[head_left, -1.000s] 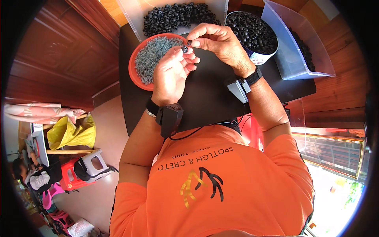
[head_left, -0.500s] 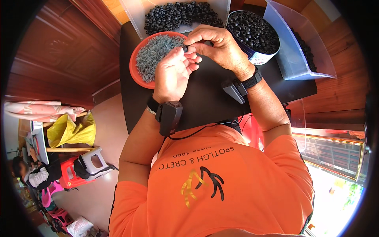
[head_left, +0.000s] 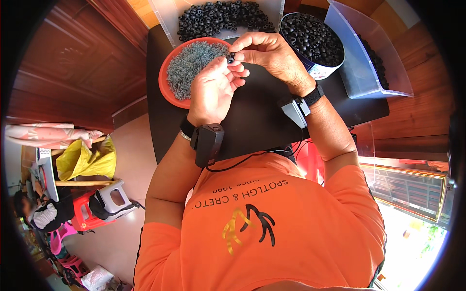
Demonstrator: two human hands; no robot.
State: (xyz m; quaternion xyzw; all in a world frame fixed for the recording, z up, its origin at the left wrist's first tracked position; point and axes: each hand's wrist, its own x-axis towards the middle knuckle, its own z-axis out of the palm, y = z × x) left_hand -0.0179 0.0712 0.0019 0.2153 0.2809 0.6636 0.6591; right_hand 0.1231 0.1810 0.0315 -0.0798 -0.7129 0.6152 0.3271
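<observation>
Tabletop (head_left: 262, 116), smooth and dark, bears a translucent bluish plastic bin (head_left: 357, 80) by its right edge and a round orange-red bowl (head_left: 164, 77) by its left. Bare right hand (head_left: 276, 56): thumb and forefinger nearly closed, hold unclear. Bare left hand (head_left: 211, 89), palm up, half-curled, pinches a small rounded black piece (head_left: 230, 61) near the bowl's right rim.

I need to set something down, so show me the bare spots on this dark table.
Widest: the dark table between the left hand and right wrist device. Smaller: between the red bowl, left wrist band and table's left edge. Crowded: the far side, with bowl, clear bin, tub and bluish bin.
</observation>
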